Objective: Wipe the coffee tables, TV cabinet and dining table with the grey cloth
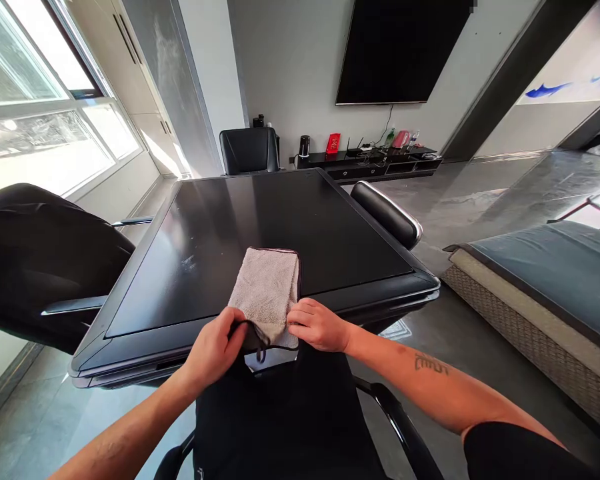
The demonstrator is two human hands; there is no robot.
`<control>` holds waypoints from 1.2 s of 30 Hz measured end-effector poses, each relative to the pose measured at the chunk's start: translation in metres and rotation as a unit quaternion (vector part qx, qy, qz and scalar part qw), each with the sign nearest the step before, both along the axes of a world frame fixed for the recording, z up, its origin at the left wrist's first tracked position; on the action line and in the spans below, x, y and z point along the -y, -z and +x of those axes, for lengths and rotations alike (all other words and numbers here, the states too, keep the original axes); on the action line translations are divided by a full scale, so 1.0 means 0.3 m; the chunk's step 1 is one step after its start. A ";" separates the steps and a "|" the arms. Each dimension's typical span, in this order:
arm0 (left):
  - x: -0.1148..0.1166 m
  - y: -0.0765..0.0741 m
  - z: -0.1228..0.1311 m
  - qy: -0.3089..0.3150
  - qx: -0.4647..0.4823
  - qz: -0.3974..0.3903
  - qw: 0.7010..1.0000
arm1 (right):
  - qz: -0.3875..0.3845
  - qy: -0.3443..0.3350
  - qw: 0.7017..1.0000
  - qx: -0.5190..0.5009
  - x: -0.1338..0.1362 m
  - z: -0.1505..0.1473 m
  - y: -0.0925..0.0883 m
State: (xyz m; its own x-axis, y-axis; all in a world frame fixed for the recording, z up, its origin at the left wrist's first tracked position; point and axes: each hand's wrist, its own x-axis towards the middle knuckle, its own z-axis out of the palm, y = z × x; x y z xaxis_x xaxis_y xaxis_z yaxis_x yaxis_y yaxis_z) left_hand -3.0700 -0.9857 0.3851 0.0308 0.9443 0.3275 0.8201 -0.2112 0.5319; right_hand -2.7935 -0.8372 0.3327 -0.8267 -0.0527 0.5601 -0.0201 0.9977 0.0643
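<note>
A folded grey-beige cleaning cloth (267, 283) with dark edging lies over the near edge of the black table (260, 207). My left hand (217, 347) pinches the cloth's near left corner, where the dark trim curls up and a small loop hangs down. At the near right side of the cloth, my right hand (320, 325) grips its edge with bent fingers. The cloth's far part rests flat on the tabletop. Faint pale marks (189, 263) show on the dark surface left of the cloth.
Black chairs stand left (40, 260) and behind (250, 150) the table, and another chair back (387, 213) is at its right. A mattress (540, 300) lies farther right. Against the far wall, a low black cabinet (335, 172) holds several items below a television (405, 50).
</note>
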 end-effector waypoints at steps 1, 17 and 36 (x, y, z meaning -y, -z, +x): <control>-0.013 -0.023 0.006 -0.033 0.034 -0.010 0.999 | -0.014 -0.003 1.000 -0.017 0.003 0.001 0.002; -0.191 -0.119 0.140 -0.117 -0.184 -0.042 0.975 | -0.229 0.061 0.957 -0.166 0.147 -0.126 -0.034; -0.049 -0.522 -0.111 0.072 -0.294 -0.121 0.945 | -0.295 0.006 0.943 -0.152 -0.111 -0.092 -0.529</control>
State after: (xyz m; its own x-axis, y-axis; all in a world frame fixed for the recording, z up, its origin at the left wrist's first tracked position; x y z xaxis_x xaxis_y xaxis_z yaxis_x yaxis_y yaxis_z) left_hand -3.1033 -0.9709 0.5417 0.2731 0.9619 -0.0119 0.9613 -0.2725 0.0404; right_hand -2.8212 -0.8039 0.4915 -0.6209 0.3513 0.7008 -0.0779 0.8619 -0.5010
